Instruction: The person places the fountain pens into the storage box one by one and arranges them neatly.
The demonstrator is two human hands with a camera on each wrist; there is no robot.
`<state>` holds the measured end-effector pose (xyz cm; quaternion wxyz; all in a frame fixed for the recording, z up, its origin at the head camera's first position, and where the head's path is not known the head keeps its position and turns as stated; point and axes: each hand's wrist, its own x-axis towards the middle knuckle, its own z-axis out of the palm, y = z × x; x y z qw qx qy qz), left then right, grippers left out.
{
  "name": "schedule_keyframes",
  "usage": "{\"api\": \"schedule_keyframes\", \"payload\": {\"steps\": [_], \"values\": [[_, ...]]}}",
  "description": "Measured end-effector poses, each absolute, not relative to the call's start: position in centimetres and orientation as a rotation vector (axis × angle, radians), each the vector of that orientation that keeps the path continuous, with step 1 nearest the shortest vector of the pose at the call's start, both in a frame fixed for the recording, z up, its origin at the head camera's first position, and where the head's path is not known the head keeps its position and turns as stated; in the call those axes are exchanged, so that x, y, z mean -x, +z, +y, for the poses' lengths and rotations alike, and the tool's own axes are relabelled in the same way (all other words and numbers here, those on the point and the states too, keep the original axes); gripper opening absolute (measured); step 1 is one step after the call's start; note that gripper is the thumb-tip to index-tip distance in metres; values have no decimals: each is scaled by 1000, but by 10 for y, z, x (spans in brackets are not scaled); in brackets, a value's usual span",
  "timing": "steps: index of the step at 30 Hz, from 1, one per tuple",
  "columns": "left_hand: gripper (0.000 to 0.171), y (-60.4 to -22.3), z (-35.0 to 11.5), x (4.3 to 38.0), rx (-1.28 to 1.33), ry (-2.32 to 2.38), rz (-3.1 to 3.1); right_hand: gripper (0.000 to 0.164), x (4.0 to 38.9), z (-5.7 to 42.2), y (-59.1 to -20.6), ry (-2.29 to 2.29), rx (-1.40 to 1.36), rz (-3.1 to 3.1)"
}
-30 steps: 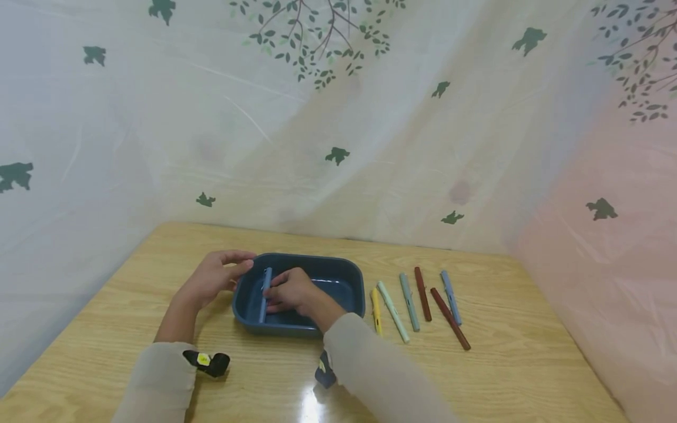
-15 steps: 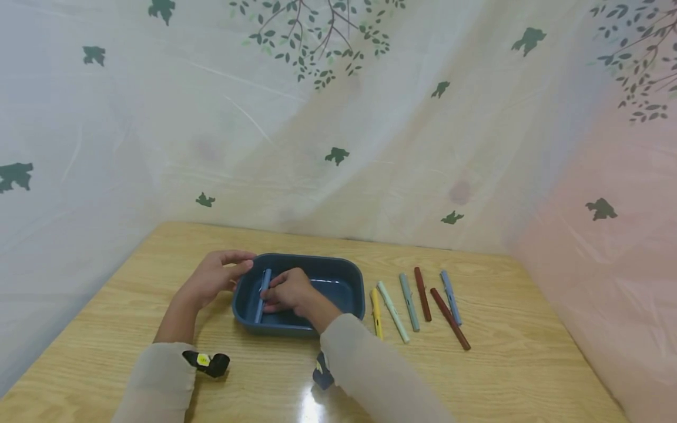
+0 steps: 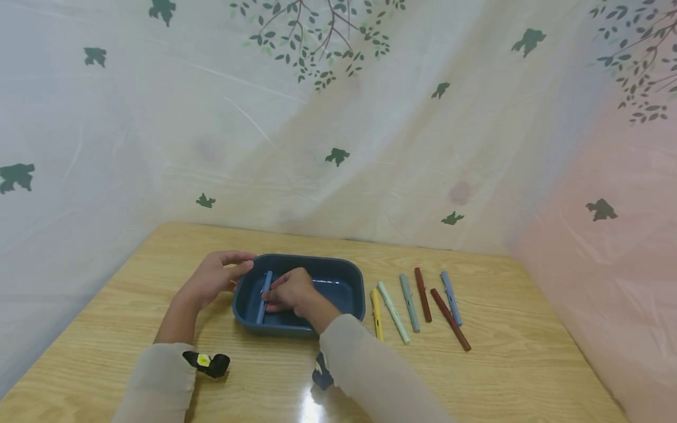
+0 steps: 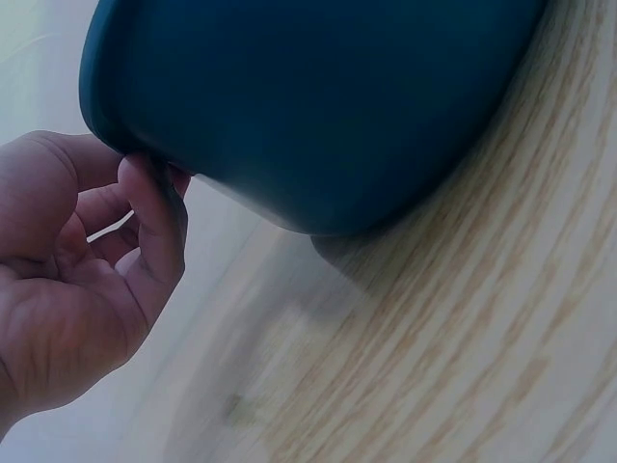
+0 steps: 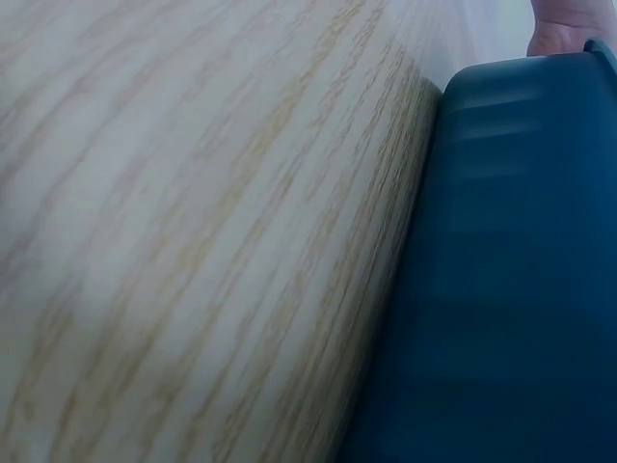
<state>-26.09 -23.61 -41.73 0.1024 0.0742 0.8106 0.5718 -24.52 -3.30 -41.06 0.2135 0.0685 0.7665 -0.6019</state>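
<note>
Inside the dark blue rectangular dish (image 3: 309, 332), a blue pen (image 3: 261, 314) lies lengthwise near the left wall. My right hand (image 3: 293, 292) reaches over the near rim and pinches this pen around its middle; its fingertips are partly hidden. At the dish's far left corner, my left hand (image 3: 208, 279) holds the rim. In the left wrist view, the left hand's fingers (image 4: 149, 212) bend against the rim from outside. The right wrist view shows mostly the dish's outer wall (image 5: 501, 260), with the right hand itself out of sight.
Right of the dish, several pens lie on the wooden table (image 3: 508, 352): a yellow pen (image 3: 376, 314), a mint pen (image 3: 394, 312), a grey-green pen (image 3: 409, 302), two dark red pens, one of them a slanted red pen (image 3: 451, 320), and another blue pen (image 3: 451, 297).
Gripped by my right hand, the blue pen has shifted slightly left and toward the near side within the dish. My left hand and the pens on the table stay put.
</note>
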Motion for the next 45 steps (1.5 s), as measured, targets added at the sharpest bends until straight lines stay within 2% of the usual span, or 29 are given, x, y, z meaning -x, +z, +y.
{"api": "schedule_keyframes", "payload": {"steps": [20, 39, 45], "values": [[45, -418, -236, 261, -220, 1703, 2386, 14, 246, -29, -410, -1639, -191, 2163], [45, -420, -236, 262, -233, 1708, 2386, 7, 257, -10, -399, -1804, -98, 2065], [45, -419, -234, 261, -224, 1703, 2397, 11, 261, -2, -390, -1861, -98, 2030]]}}
